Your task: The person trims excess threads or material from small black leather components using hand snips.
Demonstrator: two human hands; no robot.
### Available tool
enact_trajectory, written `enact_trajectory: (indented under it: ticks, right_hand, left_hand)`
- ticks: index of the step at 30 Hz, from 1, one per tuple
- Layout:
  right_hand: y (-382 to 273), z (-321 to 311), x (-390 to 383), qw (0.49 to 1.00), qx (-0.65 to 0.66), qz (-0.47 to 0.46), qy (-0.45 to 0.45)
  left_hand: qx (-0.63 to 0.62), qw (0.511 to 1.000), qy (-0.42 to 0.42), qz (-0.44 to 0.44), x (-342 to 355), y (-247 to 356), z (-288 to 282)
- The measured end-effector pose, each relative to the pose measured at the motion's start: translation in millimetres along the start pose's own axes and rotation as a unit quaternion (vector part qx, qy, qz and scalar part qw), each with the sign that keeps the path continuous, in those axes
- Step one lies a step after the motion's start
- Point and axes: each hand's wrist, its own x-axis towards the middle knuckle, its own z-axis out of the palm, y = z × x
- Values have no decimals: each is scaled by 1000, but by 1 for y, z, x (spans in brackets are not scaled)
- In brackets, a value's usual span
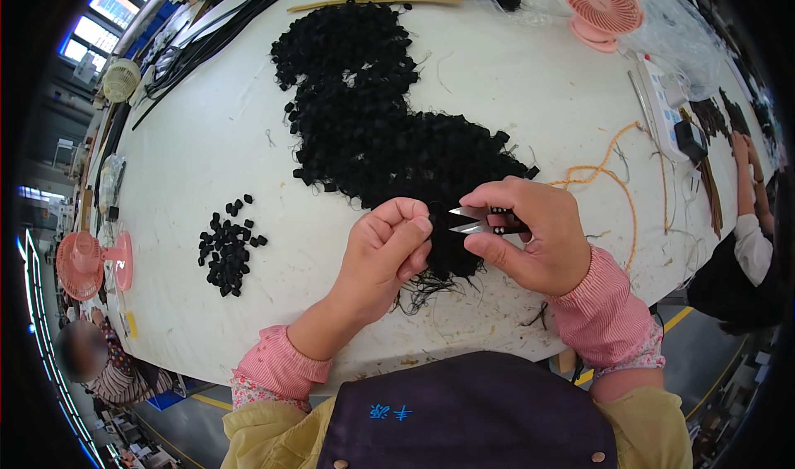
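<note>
My left hand [385, 258] is pinched at the centre, holding a small black piece mostly hidden by my fingertips. Just right of it, my right hand [534, 237] grips small thread snips [489, 220], their pointed blades apart and aimed at the left fingertips. Beneath and beyond both hands lies a long heap of small black fabric pieces with loose threads [348, 88]. To the left, a separate small pile of black pieces [228, 258] sits on the white table [182, 163].
Pink fans [602, 5] [83, 264], a power strip [662, 96], orange cord [631, 196], a wooden strip [373, 1], plastic bags [679, 22] and black strips [207, 30] surround the work. Co-workers sit at lower left [116, 370] and right [749, 250].
</note>
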Motion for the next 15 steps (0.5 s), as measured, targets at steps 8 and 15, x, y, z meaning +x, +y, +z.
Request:
enact_trajectory:
  ticks: [8,15]
  right_hand:
    - [5,1,-3,954,-249,-164,26]
    - [4,5,-7,920,-338,-194,25]
  left_hand:
    - [26,999,31,15,1,-1,3]
    - [45,998,39,24,2,-6,2]
